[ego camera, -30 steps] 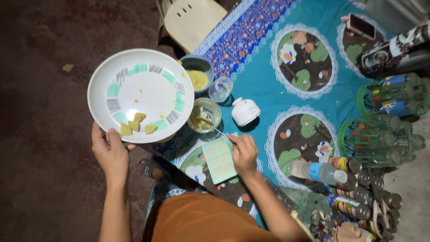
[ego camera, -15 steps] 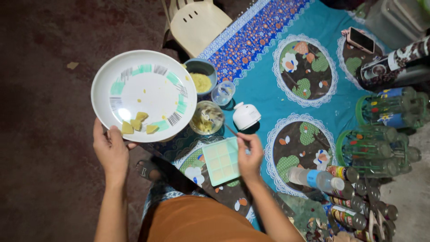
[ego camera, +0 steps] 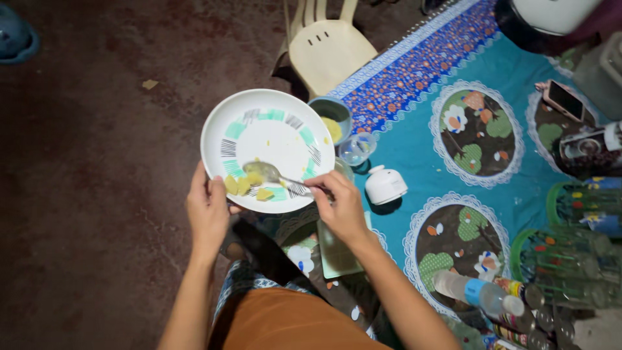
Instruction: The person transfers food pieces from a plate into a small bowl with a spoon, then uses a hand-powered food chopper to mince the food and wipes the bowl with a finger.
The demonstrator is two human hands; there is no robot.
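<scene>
My left hand point(ego camera: 207, 210) grips the lower rim of a white plate point(ego camera: 272, 139) with green and black markings, held over the table's edge. A few yellow food pieces point(ego camera: 246, 186) lie on the plate's near side. My right hand point(ego camera: 340, 207) holds a metal spoon point(ego camera: 265, 172) whose bowl rests on the plate beside the yellow pieces. Under my right hand lies a pale green card point(ego camera: 337, 253) on the tablecloth.
A teal patterned tablecloth point(ego camera: 414, 139) bears a blue bowl of yellow sauce point(ego camera: 332, 118), a small clear cup point(ego camera: 356, 149), a white lidded pot point(ego camera: 385, 185), a phone point(ego camera: 565, 100) and bottles point(ego camera: 476, 291) at right. A cream plastic chair point(ego camera: 330, 48) stands beyond.
My right hand lifted the spoon from the glass bowl and brought it onto the plate. The view shifted, and the plate now covers the glass bowl.
</scene>
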